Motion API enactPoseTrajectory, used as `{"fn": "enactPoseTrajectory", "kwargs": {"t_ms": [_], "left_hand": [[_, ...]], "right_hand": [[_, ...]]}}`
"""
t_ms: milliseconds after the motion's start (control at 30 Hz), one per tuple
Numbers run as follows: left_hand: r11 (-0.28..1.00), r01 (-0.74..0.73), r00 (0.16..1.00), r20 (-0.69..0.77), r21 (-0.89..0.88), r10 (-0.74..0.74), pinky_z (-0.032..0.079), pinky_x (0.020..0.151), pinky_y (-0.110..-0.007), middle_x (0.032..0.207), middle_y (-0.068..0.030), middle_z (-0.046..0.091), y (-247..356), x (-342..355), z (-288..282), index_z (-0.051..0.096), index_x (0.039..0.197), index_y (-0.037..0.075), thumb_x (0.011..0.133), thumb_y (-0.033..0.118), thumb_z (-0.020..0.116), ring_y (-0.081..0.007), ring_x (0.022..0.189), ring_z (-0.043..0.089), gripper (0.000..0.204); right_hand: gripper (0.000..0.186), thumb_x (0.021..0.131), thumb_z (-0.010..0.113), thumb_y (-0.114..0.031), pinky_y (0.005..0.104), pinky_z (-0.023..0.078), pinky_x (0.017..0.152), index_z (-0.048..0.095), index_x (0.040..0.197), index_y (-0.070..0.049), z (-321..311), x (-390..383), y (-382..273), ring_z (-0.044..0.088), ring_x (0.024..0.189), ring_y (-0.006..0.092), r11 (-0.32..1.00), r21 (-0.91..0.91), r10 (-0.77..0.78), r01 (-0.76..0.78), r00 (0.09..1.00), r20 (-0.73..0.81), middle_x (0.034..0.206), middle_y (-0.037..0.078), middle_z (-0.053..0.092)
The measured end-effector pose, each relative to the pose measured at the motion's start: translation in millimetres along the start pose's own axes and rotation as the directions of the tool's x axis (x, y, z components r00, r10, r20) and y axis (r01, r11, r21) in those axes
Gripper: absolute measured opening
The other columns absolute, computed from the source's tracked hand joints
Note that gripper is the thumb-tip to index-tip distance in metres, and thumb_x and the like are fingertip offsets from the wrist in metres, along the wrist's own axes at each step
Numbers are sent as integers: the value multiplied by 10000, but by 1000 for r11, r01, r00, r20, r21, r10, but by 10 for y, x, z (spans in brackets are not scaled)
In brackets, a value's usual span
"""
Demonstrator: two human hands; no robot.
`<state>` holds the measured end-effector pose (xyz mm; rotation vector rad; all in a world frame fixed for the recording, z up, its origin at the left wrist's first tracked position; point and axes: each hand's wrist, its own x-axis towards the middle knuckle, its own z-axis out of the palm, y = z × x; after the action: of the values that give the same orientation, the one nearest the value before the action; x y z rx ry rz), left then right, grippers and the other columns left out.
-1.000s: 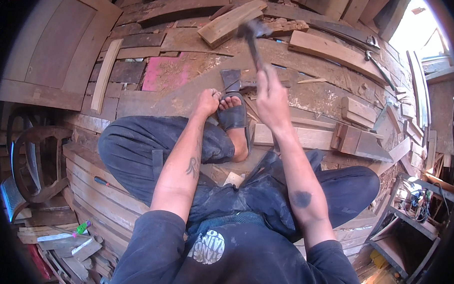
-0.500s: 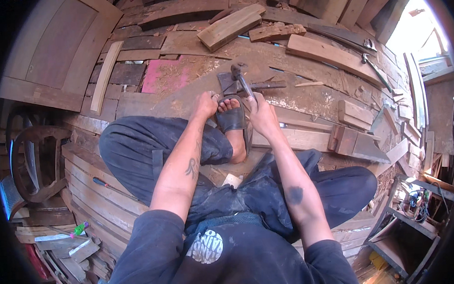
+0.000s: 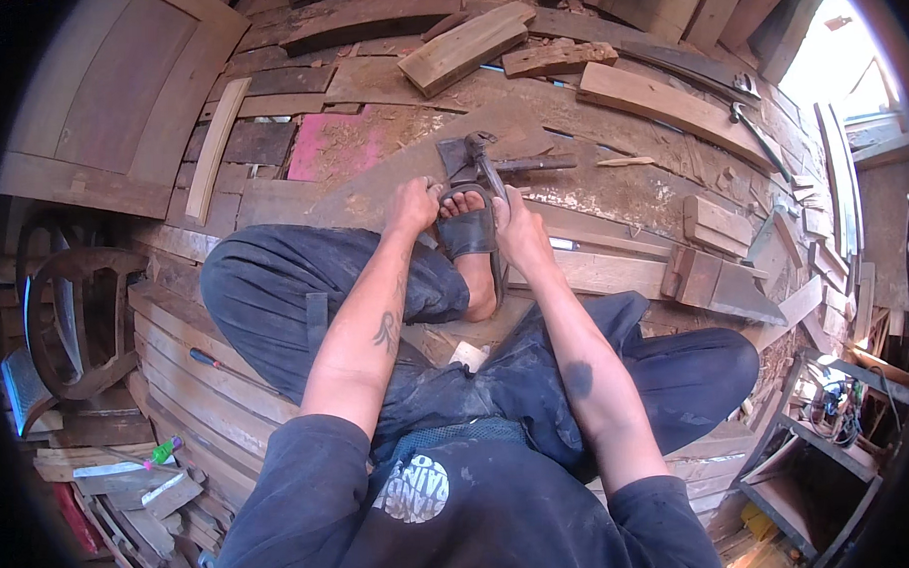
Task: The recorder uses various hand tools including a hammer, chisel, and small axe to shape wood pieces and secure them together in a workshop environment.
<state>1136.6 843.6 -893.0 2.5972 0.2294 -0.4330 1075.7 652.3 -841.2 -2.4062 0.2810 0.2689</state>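
My right hand [image 3: 522, 230] is wrapped round the handle of a hammer [image 3: 481, 148], its head pointing away from me. The hammer head overlaps a dark hatchet [image 3: 535, 164] lying on the boards, whose blade is just left of it; whether they touch I cannot tell. To the left, my left hand [image 3: 413, 204] is closed with its fingertips near the hatchet blade; what they pinch, if anything, is too small to make out. Between both hands rests my foot in a black sandal [image 3: 467, 233], toes close to the hatchet.
Wooden blocks [image 3: 466, 48] and a long beam [image 3: 674, 116] lie beyond my hands. A panelled wooden door [image 3: 108, 106] stands at the far left, a chair frame [image 3: 80, 317] below it. At right are a handsaw [image 3: 710, 293] and a metal-framed stand [image 3: 811, 472]; a screwdriver [image 3: 212, 361] lies left.
The hammer head has come slightly down toward the hatchet. Both hands keep about the same place and grip, and the whole view has shifted a little.
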Motion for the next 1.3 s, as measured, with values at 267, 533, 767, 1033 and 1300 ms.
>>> {"fn": "enactPoseTrajectory", "kwargs": {"t_ms": [267, 533, 767, 1033, 1300], "left_hand": [[999, -48, 999, 5, -9, 48, 525, 899, -500, 1103, -206, 707, -5, 36, -20, 729, 1126, 151, 960, 311, 599, -406, 1059, 662, 265], [999, -34, 999, -32, -10, 34, 523, 890, -509, 1097, -210, 706, -20, 26, 25, 730, 1118, 141, 966, 307, 593, -417, 1050, 660, 263], [997, -53, 998, -39, 64, 55, 522, 901, -511, 1100, -226, 701, -57, 89, 34, 725, 1120, 115, 966, 304, 602, -422, 1058, 657, 273], [1000, -6, 1000, -12, -22, 5, 519, 902, -513, 1100, -224, 699, -39, 49, 34, 725, 1116, 126, 969, 296, 586, -427, 1057, 655, 264], [996, -35, 999, -28, -80, 33, 517, 889, -518, 1089, -238, 692, -8, 18, -4, 720, 1098, 119, 968, 286, 581, -437, 1052, 649, 254]], "right_hand": [[377, 1056, 446, -303, 557, 513, 750, 523, 1369, -106, -561, 10, -428, 658, 951, 513, 913, 314, -186, 261, 950, -250, 961, 355, 660], [394, 1076, 426, -295, 552, 508, 644, 447, 1410, -88, -384, -15, -362, 675, 844, 507, 798, 331, -268, 504, 788, -554, 906, 323, 673], [393, 1053, 432, -346, 586, 461, 915, 553, 1301, -66, -53, 147, 45, 594, 1059, 541, 987, 159, -22, 11, 998, 65, 1010, 371, 649], [308, 1073, 434, -286, 550, 458, 646, 547, 1138, -7, -824, 26, -595, 639, 774, 512, 845, 369, -245, 387, 894, -376, 745, 279, 631], [383, 1067, 417, -348, 597, 479, 760, 499, 1182, 7, -75, -21, -134, 631, 896, 547, 986, 137, -81, 95, 991, -104, 898, 363, 645]]}}
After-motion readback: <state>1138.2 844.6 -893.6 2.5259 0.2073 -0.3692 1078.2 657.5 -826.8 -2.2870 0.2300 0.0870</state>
